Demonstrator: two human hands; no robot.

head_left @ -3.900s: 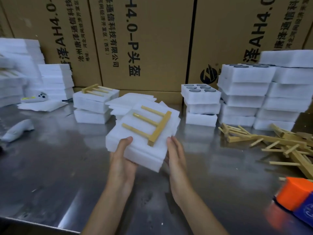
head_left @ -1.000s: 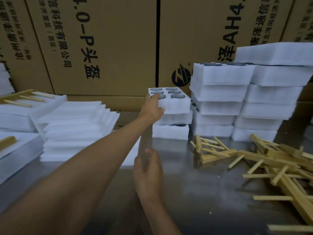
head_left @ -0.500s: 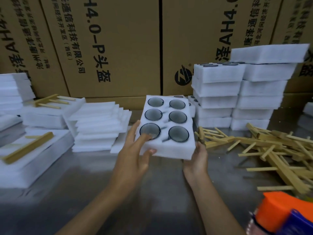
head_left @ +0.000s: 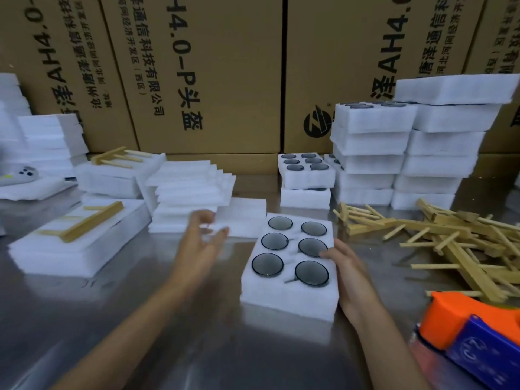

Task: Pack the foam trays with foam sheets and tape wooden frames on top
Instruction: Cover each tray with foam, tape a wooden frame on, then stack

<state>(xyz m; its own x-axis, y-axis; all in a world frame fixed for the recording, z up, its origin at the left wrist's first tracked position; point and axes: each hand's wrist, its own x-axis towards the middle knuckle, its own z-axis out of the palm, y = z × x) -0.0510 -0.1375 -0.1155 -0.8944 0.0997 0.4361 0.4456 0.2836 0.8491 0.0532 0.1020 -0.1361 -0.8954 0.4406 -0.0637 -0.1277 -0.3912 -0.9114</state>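
At the far left of the frame a grey controller [head_left: 21, 175] lies on a flat foam piece, with white foam blocks stacked behind it. Lower left, a packed tray [head_left: 84, 243] rests on the steel desk [head_left: 140, 319] with a wooden frame [head_left: 84, 222] on its top; behind it a second packed stack [head_left: 118, 175] carries another frame. Just right of these, in the left centre, a fanned pile of foam sheets [head_left: 191, 192] sits on the desk. The left hand [head_left: 201, 243] hangs above the desk in front of that pile, blurred, fingers spread loosely and holding nothing.

In the centre the foam tray [head_left: 289, 266] lies flat on the desk, its six round pockets each holding a dark lens. The right hand [head_left: 349, 274] rests against the tray's right edge, fingers fairly straight, fingertips on the top face beside a middle-right pocket. Behind it, at the upper centre, two more trays [head_left: 308, 178] are stacked.

To the right, tall foam stacks [head_left: 408, 153] stand against the cardboard boxes [head_left: 225, 66]. In front of them a loose heap of wooden frames [head_left: 439, 235] sprawls across the desk. At the lower right corner sits an orange and blue tape dispenser [head_left: 475, 333].
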